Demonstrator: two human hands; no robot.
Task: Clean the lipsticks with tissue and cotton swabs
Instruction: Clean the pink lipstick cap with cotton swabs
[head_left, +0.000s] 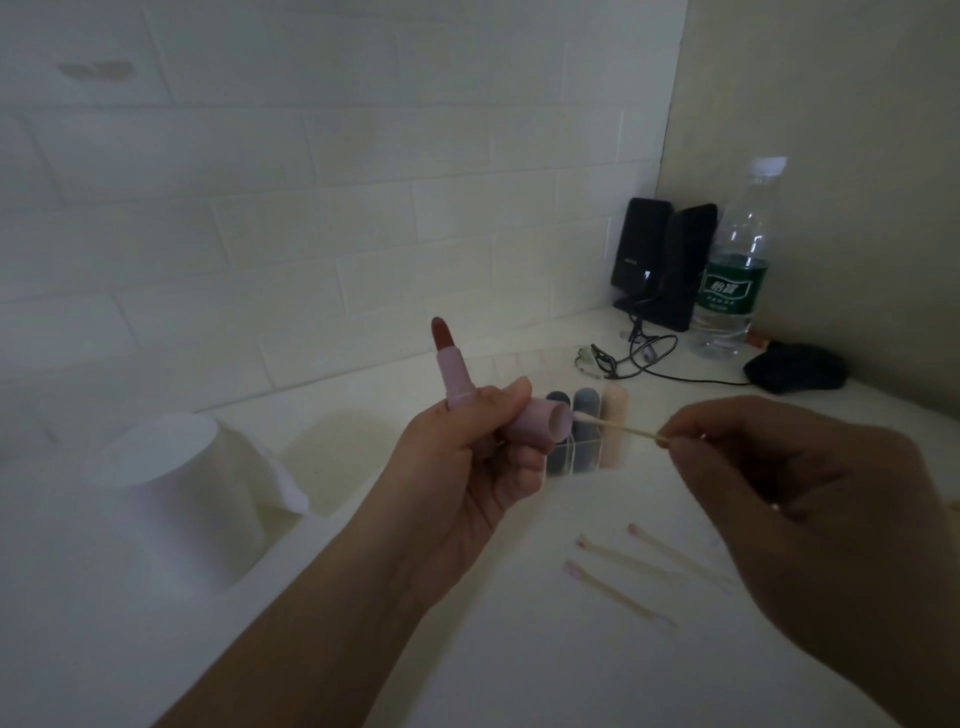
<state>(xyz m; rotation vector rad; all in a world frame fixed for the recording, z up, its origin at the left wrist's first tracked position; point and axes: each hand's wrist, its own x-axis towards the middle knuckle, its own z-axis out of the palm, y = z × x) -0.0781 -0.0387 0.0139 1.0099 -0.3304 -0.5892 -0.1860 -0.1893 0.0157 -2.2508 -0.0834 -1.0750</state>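
Head view. Left hand (467, 467) grips two things at once: the open pink lipstick (451, 364), held upright between the fingers with its red bullet up and clear of the skin, likely so it does not smear, and the pink lipstick cap (535, 423), pinched by thumb and fingers with its open mouth turned right toward the other hand. Right hand (810, 499) pinches the far end of a wooden cotton swab (613, 423) between thumb and fingertips; the cotton tip sits right at the cap's mouth, touching or just inside, cannot tell which. Judged step: swabbing inside the cap, and holding the stick at its end gives reach into the tube.

Three used cotton swabs (623, 571) lie side by side on the white counter (467, 675), below the right hand, tips stained pink, probably set aside as spent. A clear organizer (587, 457) with more lipsticks standing in it sits just behind the hands, handy for the next one. Toilet paper roll (176, 499) stands at left, within reach for wiping. Water bottle (732, 270), two black speakers (660, 260) and a dark mouse (795, 371) are well apart in the far right corner.
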